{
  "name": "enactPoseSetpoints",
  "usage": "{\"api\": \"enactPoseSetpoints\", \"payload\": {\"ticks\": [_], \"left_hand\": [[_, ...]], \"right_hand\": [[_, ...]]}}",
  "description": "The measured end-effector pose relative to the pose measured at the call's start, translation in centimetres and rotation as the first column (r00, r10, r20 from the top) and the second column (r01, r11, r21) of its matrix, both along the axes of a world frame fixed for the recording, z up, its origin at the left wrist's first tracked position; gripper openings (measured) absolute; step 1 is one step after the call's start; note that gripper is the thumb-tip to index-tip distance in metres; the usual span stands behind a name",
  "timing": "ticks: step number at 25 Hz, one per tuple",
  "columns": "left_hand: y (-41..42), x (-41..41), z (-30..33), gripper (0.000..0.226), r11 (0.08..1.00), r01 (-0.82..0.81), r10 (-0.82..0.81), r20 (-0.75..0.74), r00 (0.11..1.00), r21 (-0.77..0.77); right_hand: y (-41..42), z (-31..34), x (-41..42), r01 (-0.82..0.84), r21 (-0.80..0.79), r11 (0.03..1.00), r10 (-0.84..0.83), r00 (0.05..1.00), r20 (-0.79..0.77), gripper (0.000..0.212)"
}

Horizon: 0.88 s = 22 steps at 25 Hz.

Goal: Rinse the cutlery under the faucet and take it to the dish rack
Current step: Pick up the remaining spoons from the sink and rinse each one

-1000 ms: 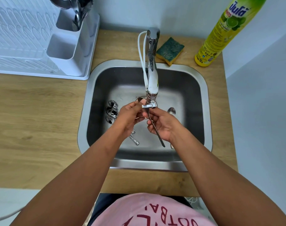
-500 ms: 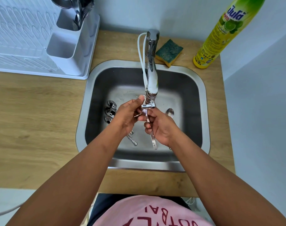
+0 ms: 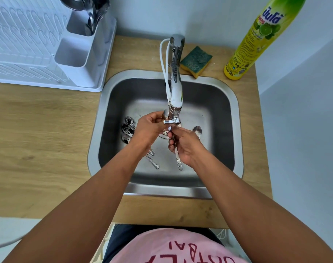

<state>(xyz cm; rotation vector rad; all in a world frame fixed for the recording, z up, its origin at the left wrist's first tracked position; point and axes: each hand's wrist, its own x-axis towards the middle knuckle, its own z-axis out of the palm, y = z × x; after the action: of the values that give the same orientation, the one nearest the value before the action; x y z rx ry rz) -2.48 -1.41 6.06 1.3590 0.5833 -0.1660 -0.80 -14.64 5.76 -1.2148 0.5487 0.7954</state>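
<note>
faucet (image 3: 174, 88) over mid-sink, spoons (image 3: 128, 130) crowd left floor, right basin open

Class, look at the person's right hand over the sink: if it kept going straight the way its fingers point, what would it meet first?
The right hand points up-left toward the faucet outlet, so it would probably meet the left hand first, just beneath the spout; depth is unclear from one view.

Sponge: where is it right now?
In the head view the sponge lies on the counter behind the sink, just right of the faucet and left of the soap bottle.
</note>
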Motion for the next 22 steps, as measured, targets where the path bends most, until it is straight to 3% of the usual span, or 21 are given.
{"api": "enactPoseSetpoints", "payload": {"ticks": [3,7,11,14,17,22], "left_hand": [[-0.1,0.4,-0.3,0.009,1.000,-0.019,0.019,-0.008,1.000,0.001],[-0.1,0.6,-0.1,0.026,0.987,-0.113,0.102,-0.097,0.990,-0.112],[0.6,0.7,0.0,0.024,0.983,-0.106,0.097,-0.066,0.993,-0.152],[0.2,0.2,0.0,0.019,0.995,-0.030,0.027,-0.032,0.999,-0.096],[-0.4,-0.5,-0.3,0.016,1.000,0.015,-0.014,0.030,0.999,-0.026],[-0.8,-0.6,-0.6,0.010,0.994,-0.108,0.108,0.027,0.994,0.016]], "right_hand": [[-0.7,-0.1,-1.1,-0.079,0.151,0.985,0.098,0.987,-0.124,0.029],[-0.6,0.0,-0.8,-0.116,0.293,0.949,0.174,0.968,-0.182,0.040],[1.2,0.3,0.7,-0.018,0.125,0.992,0.033,0.993,-0.113,0.024],[1.2,0.4,1.4,0.069,0.006,0.998,-0.069,0.998,0.000,0.011],[0.3,0.5,0.3,0.033,-0.042,0.999,-0.029,0.994,0.103,0.011],[-1.1,1.3,-1.6,-0.105,0.042,0.994,0.099,0.985,0.139,0.012]]}}
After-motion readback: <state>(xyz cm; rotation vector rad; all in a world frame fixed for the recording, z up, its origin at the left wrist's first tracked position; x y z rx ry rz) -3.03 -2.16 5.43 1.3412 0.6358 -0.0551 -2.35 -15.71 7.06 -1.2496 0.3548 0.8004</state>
